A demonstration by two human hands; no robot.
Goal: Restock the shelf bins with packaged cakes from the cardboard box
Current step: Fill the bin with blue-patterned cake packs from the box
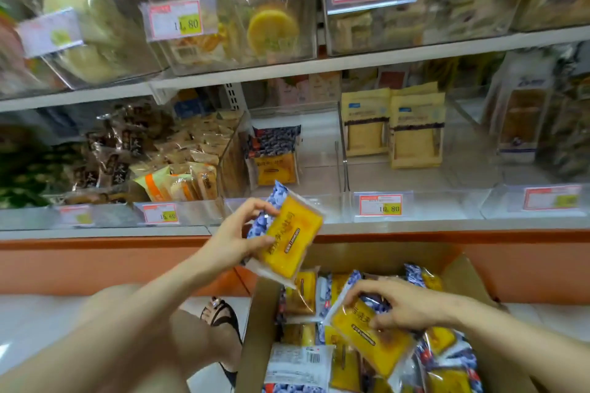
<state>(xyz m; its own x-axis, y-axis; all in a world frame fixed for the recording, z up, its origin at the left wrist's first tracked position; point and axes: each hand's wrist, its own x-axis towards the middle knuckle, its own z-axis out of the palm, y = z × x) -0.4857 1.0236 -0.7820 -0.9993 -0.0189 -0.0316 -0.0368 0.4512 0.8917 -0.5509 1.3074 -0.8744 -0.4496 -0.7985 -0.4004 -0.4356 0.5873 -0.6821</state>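
Note:
My left hand [238, 233] grips a packaged cake [289, 238], yellow with a blue-patterned end, raised in front of the lower shelf's clear bin [306, 175]. That bin holds one matching cake pack [276, 156] standing at its back left. Lower right, my right hand [402, 308] pinches another yellow cake pack [373, 335] inside the open cardboard box [255, 329], which is filled with several more of the same packs.
Neighbouring bins hold orange-wrapped cakes [178, 182] on the left and beige packs [415, 131] on the right. Price tags [380, 204] line the shelf edge. The upper shelf [319, 64] carries more clear bins. My knee and sandalled foot [220, 313] are left of the box.

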